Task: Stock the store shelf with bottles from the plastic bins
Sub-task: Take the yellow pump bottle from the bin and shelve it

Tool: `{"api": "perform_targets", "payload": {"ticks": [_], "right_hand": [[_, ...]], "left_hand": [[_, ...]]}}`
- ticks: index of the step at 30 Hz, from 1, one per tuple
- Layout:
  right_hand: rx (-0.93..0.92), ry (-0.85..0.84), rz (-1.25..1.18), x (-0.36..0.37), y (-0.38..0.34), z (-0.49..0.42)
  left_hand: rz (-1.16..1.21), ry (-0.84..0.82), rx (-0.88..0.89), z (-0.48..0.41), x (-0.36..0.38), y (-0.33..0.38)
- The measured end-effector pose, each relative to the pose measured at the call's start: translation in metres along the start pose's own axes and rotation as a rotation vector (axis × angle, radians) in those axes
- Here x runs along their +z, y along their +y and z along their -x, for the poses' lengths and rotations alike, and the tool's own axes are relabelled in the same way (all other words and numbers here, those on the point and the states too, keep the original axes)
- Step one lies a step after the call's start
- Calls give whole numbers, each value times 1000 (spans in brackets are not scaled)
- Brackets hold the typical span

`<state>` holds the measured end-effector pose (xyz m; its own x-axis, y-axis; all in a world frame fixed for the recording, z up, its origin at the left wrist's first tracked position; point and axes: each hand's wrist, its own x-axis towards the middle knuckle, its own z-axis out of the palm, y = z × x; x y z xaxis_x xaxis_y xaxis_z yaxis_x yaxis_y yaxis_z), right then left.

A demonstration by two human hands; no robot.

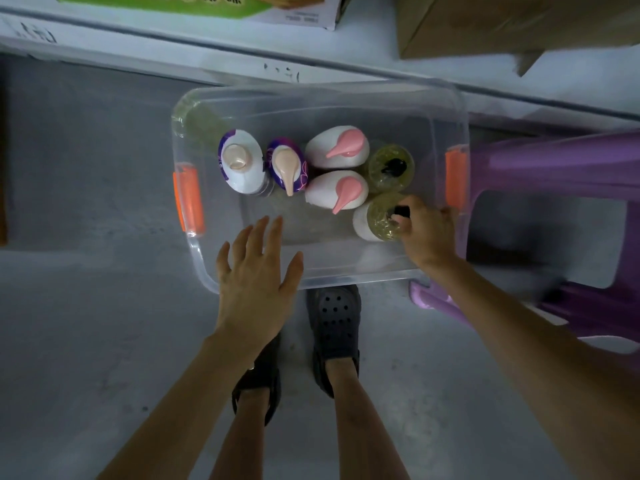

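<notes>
At the near edge the person is standing on a grey floor (86, 306) in dark clogs (334, 327), toes pointing at a clear plastic bin (346, 268) that is sitting on the floor just beyond them. The left hand (258, 275) is reaching over the bin's near rim with fingers straight and spread, holding nothing; whether it is touching the rim is not clear. At the near right corner of the bin, the right hand (427, 233) is curling its fingers round the black pump (401, 212) of a yellow-green bottle (379, 218), so the bottle is lying directly under and left of the grip, inside the bin.

Just beyond it a second yellow-green bottle (391, 166) is standing against the right wall. To their left two white bottles with pink pumps are standing one behind the other, the nearer one (337, 192) touching the gripped bottle, the farther one (337, 147) beside the second green one. Farther left, a purple bottle with a beige pump (285, 168) and a white-and-purple bottle (240, 161) are standing side by side. Orange handles are showing on the bin's left end (188, 199) and right end (454, 178).

A purple stool (554, 168) is standing just right of the bin. At the far side a white shelf (173, 53) is running across, carrying a green box (166, 3) and a brown carton (502, 22).
</notes>
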<state>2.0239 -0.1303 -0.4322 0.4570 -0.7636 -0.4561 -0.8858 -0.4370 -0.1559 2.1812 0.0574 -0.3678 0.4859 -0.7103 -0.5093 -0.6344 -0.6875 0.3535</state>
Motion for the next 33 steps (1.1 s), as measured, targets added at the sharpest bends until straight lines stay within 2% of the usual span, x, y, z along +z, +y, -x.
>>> {"api": "perform_targets", "payload": {"ticks": [4,9,14,16,19,22,26,31,33], "right_hand": [[-8,127,-205,-15,4,11],[-101,153,-533,-56,-13,31],[-83,4,-758,-95,-39,44],[-124,-28,-771,-103,-51,46],[-163,-90,-776,-107,-66,46],[-155,-155,-791,-108,-76,46],[-138,-271,-766,-99,-84,45],[-78,-550,-804,-88,-77,34],[-43,-506,-809,-80,-68,23]], "left_hand": [[79,7,25,-7,-18,9],[220,-92,93,-11,-35,20],[370,-236,222,-9,-47,38],[415,-272,233,-9,-47,42],[579,-293,119,-7,-49,41],[645,-308,58,-5,-51,32],[637,-341,-2,-4,-50,21],[588,-313,-92,-1,-38,5],[598,-306,-127,0,-35,-1]]}}
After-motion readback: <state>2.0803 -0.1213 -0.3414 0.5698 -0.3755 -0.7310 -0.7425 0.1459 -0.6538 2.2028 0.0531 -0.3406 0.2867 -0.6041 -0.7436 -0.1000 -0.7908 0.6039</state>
